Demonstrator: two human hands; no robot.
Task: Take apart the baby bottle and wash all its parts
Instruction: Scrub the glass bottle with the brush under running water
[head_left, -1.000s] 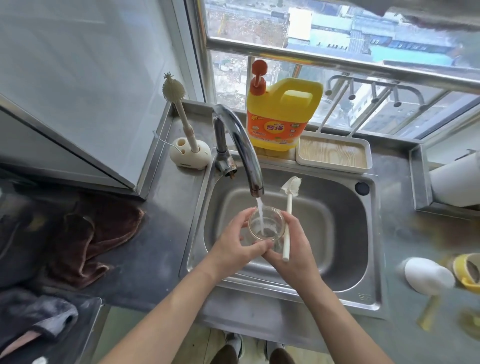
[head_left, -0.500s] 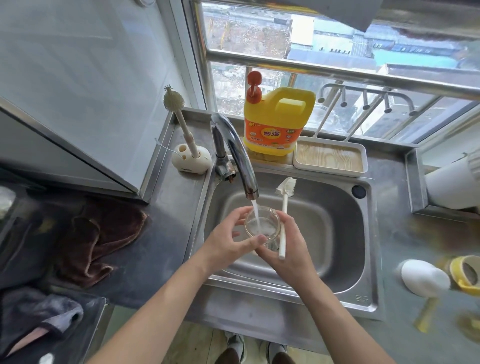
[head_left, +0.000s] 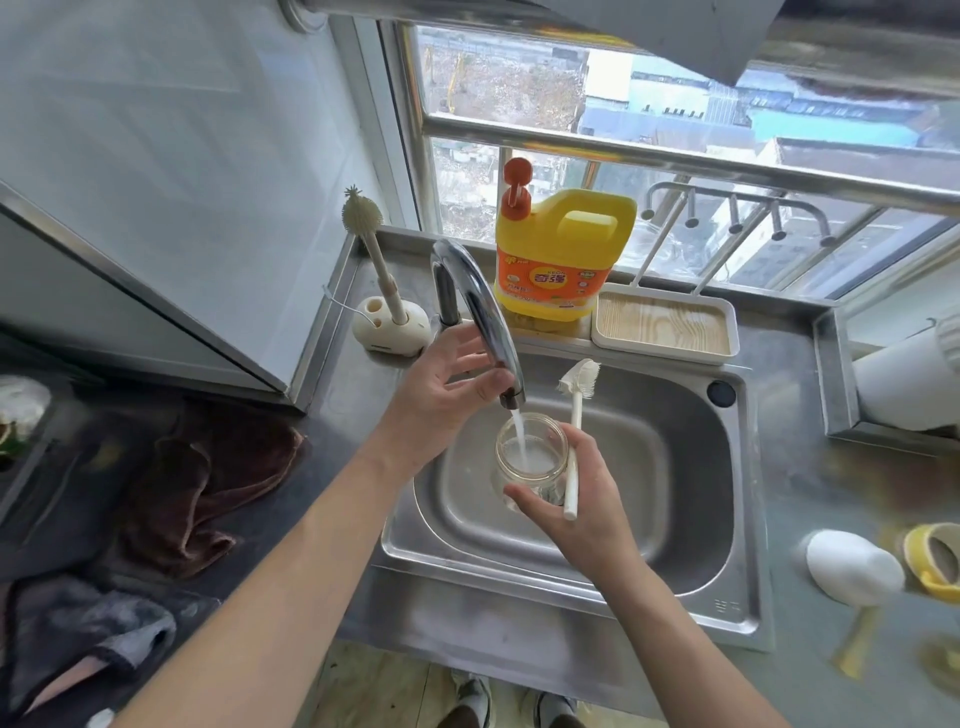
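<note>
Right hand (head_left: 582, 499): fingers and thumb curled round the clear bottle body (head_left: 530, 462), with the white brush (head_left: 574, 415) clamped upright against the bottle's side, bristles up. The bottle body is held mouth up over the sink (head_left: 675, 467), directly under the faucet (head_left: 478, 312). Water streams into it. Left hand (head_left: 436, 400): fingers spread, thumb just below the spout end; contact cannot be confirmed. Behind the sink stand a yellow detergent jug (head_left: 561, 254) and a wood-lined tray (head_left: 665, 325). A white cap (head_left: 852, 569) and a yellow ring (head_left: 935, 566) lie on the counter, right.
</note>
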